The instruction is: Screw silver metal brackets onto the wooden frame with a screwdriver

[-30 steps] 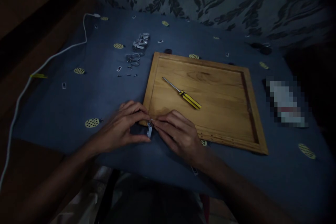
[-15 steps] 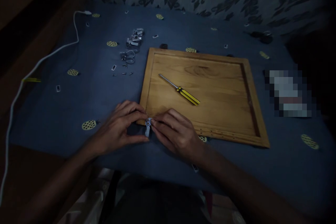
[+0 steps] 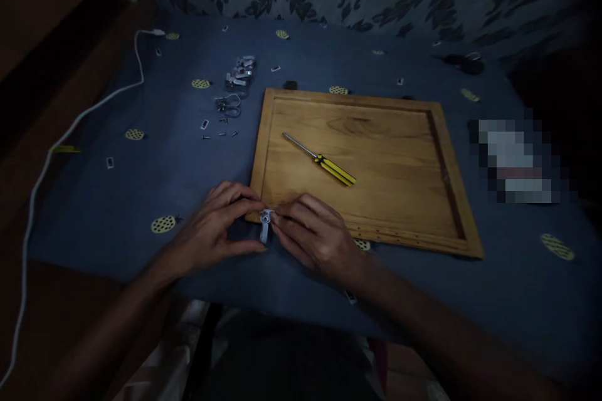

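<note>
A wooden cabinet door (image 3: 395,172) with a raised frame lies flat on the cloth. At its near left corner is a silver cabinet hinge (image 3: 264,225), its arm pointing toward me over the edge. My left hand (image 3: 219,225) steadies the hinge from the left, fingertips on its upper part and thumb by the arm's end. Closed on its right side, my right hand (image 3: 317,235) pinches with thumb and fingertips; anything small between them is hidden. A yellow-and-black screwdriver (image 3: 332,168) rests on the door, its tip toward the far left.
Several more hinges (image 3: 241,74) lie beyond the door's left side, with looped metal pieces (image 3: 229,104) and several loose screws (image 3: 222,135) nearer. A white cable (image 3: 89,109) runs down the left. A dark object (image 3: 463,62) sits at the back right, and a blurred-out item (image 3: 515,160) at the right.
The view has shifted slightly. Both hands stay at the hinge in nearly the same pose, and the screwdriver lies as before on the door.
</note>
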